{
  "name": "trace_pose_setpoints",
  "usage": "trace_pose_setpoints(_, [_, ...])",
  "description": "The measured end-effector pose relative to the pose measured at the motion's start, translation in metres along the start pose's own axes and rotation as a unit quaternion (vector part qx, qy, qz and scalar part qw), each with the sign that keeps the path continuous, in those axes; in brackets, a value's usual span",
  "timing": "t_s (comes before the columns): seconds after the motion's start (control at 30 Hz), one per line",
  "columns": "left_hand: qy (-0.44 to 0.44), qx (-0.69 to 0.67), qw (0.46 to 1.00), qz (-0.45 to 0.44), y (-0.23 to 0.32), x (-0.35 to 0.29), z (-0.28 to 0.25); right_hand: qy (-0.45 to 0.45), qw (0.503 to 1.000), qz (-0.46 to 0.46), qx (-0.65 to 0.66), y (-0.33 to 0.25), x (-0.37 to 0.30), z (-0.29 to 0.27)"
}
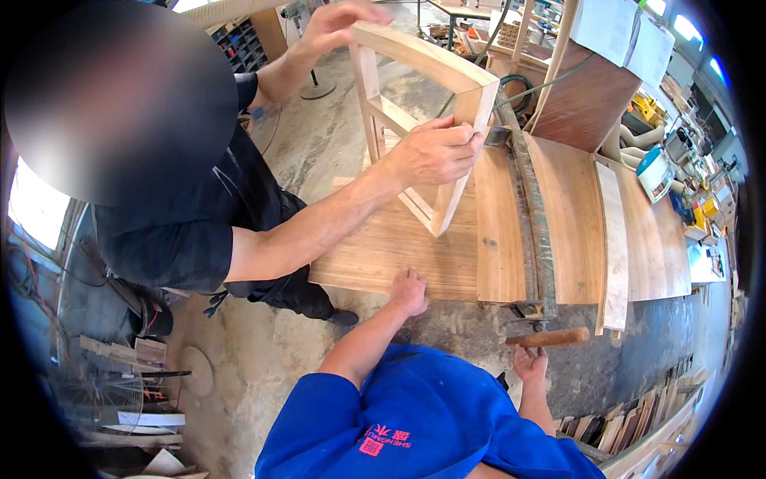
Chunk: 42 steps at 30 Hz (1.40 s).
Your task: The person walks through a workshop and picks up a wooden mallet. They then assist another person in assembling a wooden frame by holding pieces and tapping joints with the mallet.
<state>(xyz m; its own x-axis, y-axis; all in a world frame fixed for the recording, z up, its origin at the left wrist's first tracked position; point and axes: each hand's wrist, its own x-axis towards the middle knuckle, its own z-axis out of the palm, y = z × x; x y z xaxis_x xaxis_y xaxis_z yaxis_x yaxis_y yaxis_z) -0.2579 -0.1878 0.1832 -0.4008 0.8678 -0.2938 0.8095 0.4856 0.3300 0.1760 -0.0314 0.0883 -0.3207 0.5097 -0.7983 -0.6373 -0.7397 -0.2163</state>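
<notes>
My left hand (409, 292) rests on the near edge of a broad wooden panel (383, 255), its fingers lying flat. A long metal bar clamp (536, 223) crosses the panel boards. At its near end is a turned wooden handle (550, 337), lying crosswise. My right hand (530, 364) is just below this handle, fingers apart and pointing up at it; the fingertips seem to touch its underside. Across the panel, another person's hands (439, 150) hold a pale wooden frame (427, 57) with a crossbar, upright and tilted above the panel.
A pale wooden strip (613, 247) lies across the boards to the right. Beyond are a brown board with papers (586, 104) and a cluttered bench (670, 172). Upright offcuts (630, 419) stand at lower right. A caged fan (100, 399) and scrap wood are at lower left.
</notes>
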Motion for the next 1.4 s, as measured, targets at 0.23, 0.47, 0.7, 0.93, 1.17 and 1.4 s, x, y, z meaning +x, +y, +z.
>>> trace_pose_setpoints(0.23, [-0.014, -0.002, 1.000, -0.001, -0.002, 0.001, -0.002, 0.071, 0.996, -0.037, -0.047, 0.010, -0.019, 0.024])
trace_pose_setpoints(0.47, [-0.001, -0.034, 0.999, 0.028, -0.006, 0.001, -0.002, 0.078, 0.993, -0.046, -0.080, 0.006, -0.020, 0.011])
trace_pose_setpoints(0.7, [0.008, -0.001, 1.000, 0.024, -0.005, -0.002, -0.004, 0.092, 0.989, -0.061, -0.095, 0.016, -0.031, 0.029])
trace_pose_setpoints(0.93, [0.023, 0.017, 0.999, 0.035, -0.003, -0.007, -0.009, 0.084, 0.987, -0.067, -0.117, 0.016, -0.029, 0.024])
trace_pose_setpoints(1.17, [0.043, 0.021, 0.998, 0.038, -0.007, -0.003, 0.001, 0.102, 0.983, -0.086, -0.124, 0.020, -0.031, 0.028])
trace_pose_setpoints(1.4, [0.044, 0.012, 0.998, 0.044, -0.008, -0.005, 0.000, 0.102, 0.983, -0.089, -0.121, 0.021, -0.033, 0.031])
